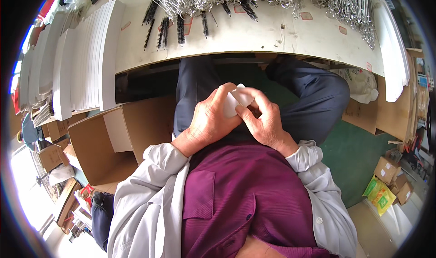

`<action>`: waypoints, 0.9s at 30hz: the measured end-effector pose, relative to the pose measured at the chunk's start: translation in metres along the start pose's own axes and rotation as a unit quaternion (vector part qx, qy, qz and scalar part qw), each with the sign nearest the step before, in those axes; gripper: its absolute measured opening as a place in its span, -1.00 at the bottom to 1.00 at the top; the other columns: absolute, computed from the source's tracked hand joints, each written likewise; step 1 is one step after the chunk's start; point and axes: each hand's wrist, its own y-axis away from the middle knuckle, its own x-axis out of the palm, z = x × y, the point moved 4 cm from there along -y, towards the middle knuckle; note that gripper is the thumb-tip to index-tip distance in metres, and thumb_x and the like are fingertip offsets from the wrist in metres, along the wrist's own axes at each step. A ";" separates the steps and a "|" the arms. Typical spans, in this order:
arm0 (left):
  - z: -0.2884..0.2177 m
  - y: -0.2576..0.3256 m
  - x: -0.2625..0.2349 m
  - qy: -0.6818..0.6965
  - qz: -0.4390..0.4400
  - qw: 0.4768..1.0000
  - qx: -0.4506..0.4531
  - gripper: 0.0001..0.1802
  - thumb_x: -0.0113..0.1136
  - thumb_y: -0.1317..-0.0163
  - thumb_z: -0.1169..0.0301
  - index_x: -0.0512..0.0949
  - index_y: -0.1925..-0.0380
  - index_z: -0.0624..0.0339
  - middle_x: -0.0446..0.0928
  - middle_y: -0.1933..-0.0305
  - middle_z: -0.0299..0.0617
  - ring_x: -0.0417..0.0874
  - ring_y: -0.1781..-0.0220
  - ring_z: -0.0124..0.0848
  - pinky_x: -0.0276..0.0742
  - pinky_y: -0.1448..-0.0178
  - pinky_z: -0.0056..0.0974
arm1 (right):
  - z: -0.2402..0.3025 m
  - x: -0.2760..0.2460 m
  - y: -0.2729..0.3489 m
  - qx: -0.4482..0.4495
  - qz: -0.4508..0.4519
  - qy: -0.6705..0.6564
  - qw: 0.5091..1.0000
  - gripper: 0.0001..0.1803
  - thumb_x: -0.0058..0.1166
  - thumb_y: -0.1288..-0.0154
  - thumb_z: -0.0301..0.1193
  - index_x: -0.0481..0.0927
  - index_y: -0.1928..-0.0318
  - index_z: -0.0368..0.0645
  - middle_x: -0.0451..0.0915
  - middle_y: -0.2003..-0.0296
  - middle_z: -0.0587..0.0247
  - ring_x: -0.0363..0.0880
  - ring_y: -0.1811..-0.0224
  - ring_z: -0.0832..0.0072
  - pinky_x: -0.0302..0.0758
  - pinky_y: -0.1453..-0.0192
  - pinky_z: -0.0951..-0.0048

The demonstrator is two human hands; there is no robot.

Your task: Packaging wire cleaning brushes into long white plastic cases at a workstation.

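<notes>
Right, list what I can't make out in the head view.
Head view:
- White object: full shape, partly covered by the left hand and right hand.
- Metal wire heap: far end, cut off by the upper edge.
- Small things at the right rim: too small to identify.

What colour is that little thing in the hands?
White; the held thing shows best in the head view.
</notes>
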 end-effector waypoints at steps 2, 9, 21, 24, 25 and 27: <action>0.002 -0.001 0.001 0.000 0.012 1.000 -0.003 -0.43 0.47 -0.08 0.36 0.45 -0.10 0.14 0.67 0.05 0.08 0.78 0.12 0.09 0.76 0.08 -0.01 | -0.002 0.000 0.001 0.040 -0.021 -0.039 0.998 -0.55 0.27 -0.42 -0.49 0.49 -0.24 -0.34 0.77 0.29 0.00 0.80 0.24 0.40 0.66 0.17 0.43; 0.009 -0.001 0.009 -0.025 0.028 0.999 -0.006 -0.50 0.46 -0.10 0.36 0.46 -0.02 0.14 0.67 0.10 0.06 0.78 0.17 0.06 0.76 0.15 0.00 | -0.011 -0.001 0.001 0.044 -0.003 0.022 0.999 -0.52 0.30 -0.39 -0.45 0.54 -0.24 -0.38 0.76 0.21 -0.06 0.81 0.20 0.32 0.68 0.07 0.42; 0.013 0.002 0.012 -0.028 -0.001 0.998 -0.051 -0.35 0.48 -0.14 0.31 0.34 -0.15 0.23 0.71 0.25 0.15 0.80 0.23 0.08 0.75 0.17 0.03 | -0.005 0.005 -0.007 0.027 -0.057 0.002 0.998 -0.78 0.19 -0.51 -0.41 0.75 0.10 -0.36 0.79 0.25 -0.02 0.80 0.25 0.30 0.66 0.15 0.38; 0.015 0.003 0.014 -0.039 -0.026 0.999 -0.018 -0.35 0.48 -0.14 0.32 0.35 -0.15 0.24 0.70 0.25 0.14 0.80 0.24 0.07 0.75 0.21 0.01 | -0.009 0.009 -0.009 0.058 -0.054 -0.027 0.996 -0.83 0.24 -0.45 -0.46 0.75 0.11 -0.34 0.80 0.24 0.04 0.78 0.30 0.48 0.66 0.18 0.47; 0.015 0.003 0.015 -0.046 -0.034 0.998 -0.011 -0.35 0.48 -0.13 0.33 0.36 -0.15 0.25 0.70 0.25 0.13 0.80 0.25 0.06 0.74 0.22 0.00 | -0.011 0.009 -0.010 0.059 -0.053 -0.027 0.996 -0.83 0.24 -0.45 -0.46 0.75 0.11 -0.34 0.80 0.24 0.04 0.78 0.30 0.48 0.66 0.18 0.47; 0.014 0.003 0.016 -0.053 -0.041 0.998 -0.006 -0.35 0.49 -0.12 0.34 0.37 -0.14 0.27 0.70 0.25 0.12 0.80 0.25 0.05 0.74 0.23 -0.01 | -0.018 0.011 -0.011 0.096 -0.043 -0.047 0.993 -0.85 0.29 -0.40 -0.49 0.71 0.14 -0.35 0.80 0.29 0.10 0.76 0.31 0.57 0.66 0.18 0.52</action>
